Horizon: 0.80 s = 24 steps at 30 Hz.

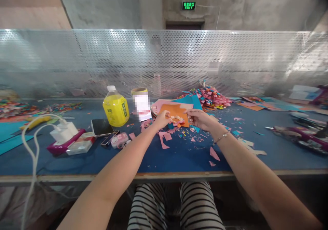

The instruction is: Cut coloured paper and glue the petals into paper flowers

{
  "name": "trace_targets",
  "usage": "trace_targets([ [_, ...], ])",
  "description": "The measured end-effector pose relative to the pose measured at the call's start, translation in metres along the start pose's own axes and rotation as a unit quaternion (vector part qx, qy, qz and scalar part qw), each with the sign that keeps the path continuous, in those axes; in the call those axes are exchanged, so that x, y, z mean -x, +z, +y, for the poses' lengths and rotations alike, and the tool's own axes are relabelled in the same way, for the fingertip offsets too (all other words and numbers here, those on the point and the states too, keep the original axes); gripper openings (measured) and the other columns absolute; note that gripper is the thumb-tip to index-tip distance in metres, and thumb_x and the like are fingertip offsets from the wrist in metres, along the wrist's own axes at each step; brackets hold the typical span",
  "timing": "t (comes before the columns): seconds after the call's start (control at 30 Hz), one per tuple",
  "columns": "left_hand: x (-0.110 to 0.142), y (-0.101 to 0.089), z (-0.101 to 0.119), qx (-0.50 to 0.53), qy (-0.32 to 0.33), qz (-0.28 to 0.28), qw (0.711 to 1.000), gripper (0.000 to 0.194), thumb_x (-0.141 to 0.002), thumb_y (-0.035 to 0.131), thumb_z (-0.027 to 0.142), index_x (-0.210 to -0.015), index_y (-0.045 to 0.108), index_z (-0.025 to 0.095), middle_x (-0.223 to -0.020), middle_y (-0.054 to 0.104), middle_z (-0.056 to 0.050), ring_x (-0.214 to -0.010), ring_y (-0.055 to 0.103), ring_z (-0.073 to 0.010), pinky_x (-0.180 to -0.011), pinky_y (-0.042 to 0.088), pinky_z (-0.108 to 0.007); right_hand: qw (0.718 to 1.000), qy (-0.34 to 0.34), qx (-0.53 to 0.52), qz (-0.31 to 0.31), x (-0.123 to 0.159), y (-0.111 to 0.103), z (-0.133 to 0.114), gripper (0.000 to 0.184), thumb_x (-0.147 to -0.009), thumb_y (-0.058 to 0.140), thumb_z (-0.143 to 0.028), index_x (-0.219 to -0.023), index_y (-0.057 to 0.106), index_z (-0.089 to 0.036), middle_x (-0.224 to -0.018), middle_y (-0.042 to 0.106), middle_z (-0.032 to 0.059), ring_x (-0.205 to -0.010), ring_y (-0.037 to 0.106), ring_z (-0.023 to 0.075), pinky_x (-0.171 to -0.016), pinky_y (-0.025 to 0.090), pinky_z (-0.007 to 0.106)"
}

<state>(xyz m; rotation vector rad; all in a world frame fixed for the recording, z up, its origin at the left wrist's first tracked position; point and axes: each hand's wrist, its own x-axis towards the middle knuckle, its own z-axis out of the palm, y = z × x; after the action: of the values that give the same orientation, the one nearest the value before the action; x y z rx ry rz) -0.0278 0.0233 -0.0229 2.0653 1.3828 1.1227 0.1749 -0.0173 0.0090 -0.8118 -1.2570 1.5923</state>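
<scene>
My left hand (162, 119) is closed on a small pale peach paper cutout (176, 118) with a curled, uneven outline. My right hand (201, 119) is just to the right of it, thumb and fingers pinched together; what is between them is too small to make out. A bracelet circles that wrist. Directly behind both hands is an orange paper sheet (170, 109), with pink paper (164, 102) and a blue sheet (196, 102) farther back. Pink paper scraps (164, 140) lie scattered below the hands.
A bottle of yellow drink (115, 110), a phone (101, 126) and a purple power strip (65, 143) with white cables stand on the left. A pile of colourful paper pieces (211, 97) is at the back. A purple tool (299, 134) lies right. A perforated metal screen (102, 59) closes off the far side.
</scene>
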Motion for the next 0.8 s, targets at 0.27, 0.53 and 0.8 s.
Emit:
trace_targets([
  [0.27,-0.008,-0.009,0.001,0.023,0.050,0.185,0.981,0.019,-0.061,0.056,0.010,-0.078,0.053,0.018,-0.084,0.059,-0.005,-0.078,0.057,-0.0171,-0.075,0.046,-0.036,0.988,-0.066,0.030,0.136,-0.010,-0.011,0.003,0.028,-0.055,0.075,-0.030,-0.066,0.053,-0.017,-0.066,0.059,-0.0007,-0.054,0.053,0.0067,-0.047,0.041,0.017],
  [0.53,0.000,-0.013,0.029,0.254,-0.035,0.074,0.964,0.016,-0.076,0.051,0.030,-0.065,0.054,0.018,-0.065,0.061,-0.003,-0.057,0.056,-0.0127,-0.059,0.049,-0.030,0.986,-0.088,-0.002,0.139,-0.009,-0.012,0.003,0.025,-0.063,0.066,-0.037,-0.061,0.050,-0.017,-0.063,0.057,-0.0007,-0.053,0.052,0.0073,-0.047,0.039,0.019],
  [0.8,0.007,0.002,0.038,0.233,0.050,0.034,0.971,0.010,-0.067,0.064,0.024,-0.074,0.060,0.018,-0.075,0.065,-0.004,-0.067,0.061,-0.0140,-0.066,0.052,-0.033,0.998,-0.033,-0.044,-0.020,-0.005,0.003,0.007,0.017,-0.065,0.065,-0.026,-0.079,0.065,-0.016,-0.071,0.061,0.0011,-0.062,0.054,0.0085,-0.055,0.043,0.020],
])
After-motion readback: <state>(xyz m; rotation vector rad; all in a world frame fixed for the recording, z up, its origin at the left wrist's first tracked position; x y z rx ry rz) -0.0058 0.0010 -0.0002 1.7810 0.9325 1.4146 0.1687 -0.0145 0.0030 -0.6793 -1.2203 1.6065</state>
